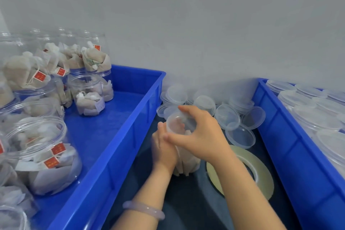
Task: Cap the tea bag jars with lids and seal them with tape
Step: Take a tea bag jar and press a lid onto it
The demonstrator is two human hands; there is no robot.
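A clear jar of tea bags stands on the dark table between two blue crates. My left hand grips its side. My right hand holds a clear plastic lid on the jar's mouth, thumb and fingers curled round the rim. A large roll of clear tape lies flat just right of the jar, partly hidden by my right forearm. A pile of loose clear lids lies behind the jar against the wall.
The left blue crate holds several open jars of tea bags with red tags. The right blue crate holds several capped jars. A grey wall closes the back.
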